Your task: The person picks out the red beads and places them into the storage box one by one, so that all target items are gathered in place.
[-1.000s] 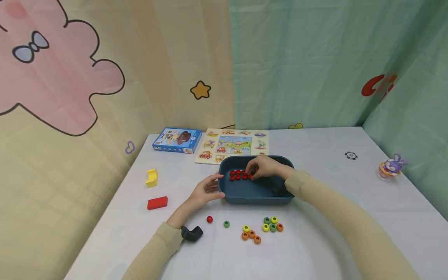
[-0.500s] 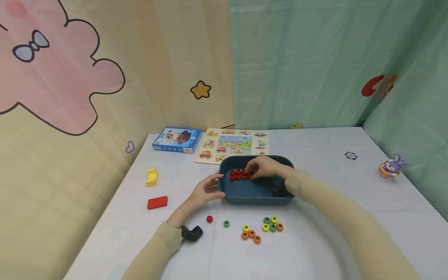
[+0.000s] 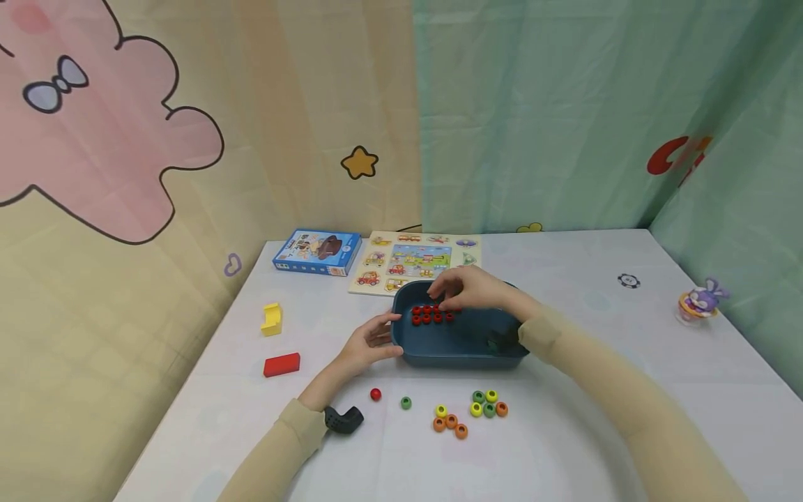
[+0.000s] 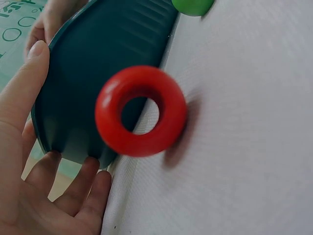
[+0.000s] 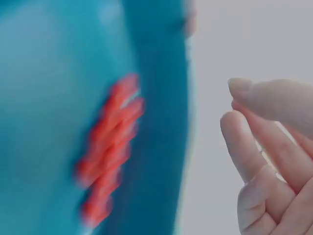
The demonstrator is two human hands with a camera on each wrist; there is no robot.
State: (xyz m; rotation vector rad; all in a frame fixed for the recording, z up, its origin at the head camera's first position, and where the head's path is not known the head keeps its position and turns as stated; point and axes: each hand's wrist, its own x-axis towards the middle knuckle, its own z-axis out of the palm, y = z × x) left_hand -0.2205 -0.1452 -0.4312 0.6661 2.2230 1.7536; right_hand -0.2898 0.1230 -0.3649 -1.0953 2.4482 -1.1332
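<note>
My left hand (image 3: 364, 345) holds the left end of a dark blue tray (image 3: 464, 359). Its thumb lies at the rim and its fingertips press the outer wall, as the left wrist view shows. Inside the tray, red beads (image 3: 427, 318) stand in two rows. My right hand (image 3: 473, 288) is over the tray's back part, hiding some of the rim. In the right wrist view its thumb and fingers are close together with nothing seen between them. On the table near the left hand lie a red bead (image 3: 376, 394) and a green bead (image 3: 406, 403).
Yellow, green and orange beads (image 3: 489, 410) lie in front of the tray. To the left are a red block (image 3: 281, 364) and a yellow block (image 3: 272, 319). Behind stand a blue box (image 3: 317, 252) and a puzzle board (image 3: 370, 263); a purple rabbit toy (image 3: 702, 300) is far right.
My right hand has lifted away from the beads and moved slightly back, uncovering more of the rows. The left hand and the tray have hardly moved.
</note>
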